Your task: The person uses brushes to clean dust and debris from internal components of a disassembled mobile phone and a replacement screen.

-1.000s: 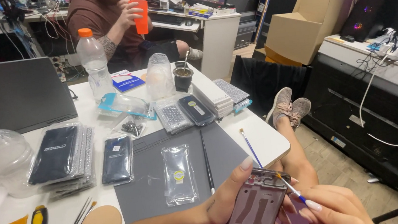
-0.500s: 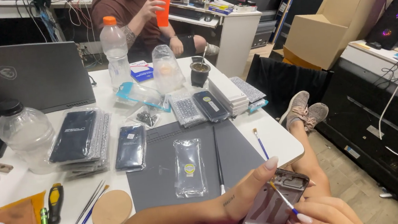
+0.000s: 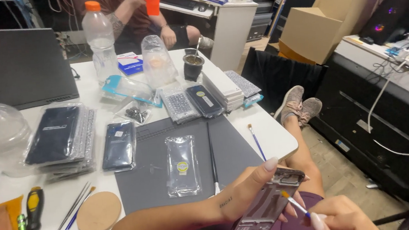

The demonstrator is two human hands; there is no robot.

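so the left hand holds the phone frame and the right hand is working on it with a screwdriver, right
Not quite. The left hand does hold the phone frame, but the right hand holds a small brush, not a screwdriver; its bristles meet the frame. The head view shows it.

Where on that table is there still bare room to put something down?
The grey mat has bare patches: left of the clear packet, and right of the black brush toward the table's corner, by the blue brush. It is crowded behind, around the bottle, cup and bagged phones. The left hand holds a phone frame; the right hand a small brush.
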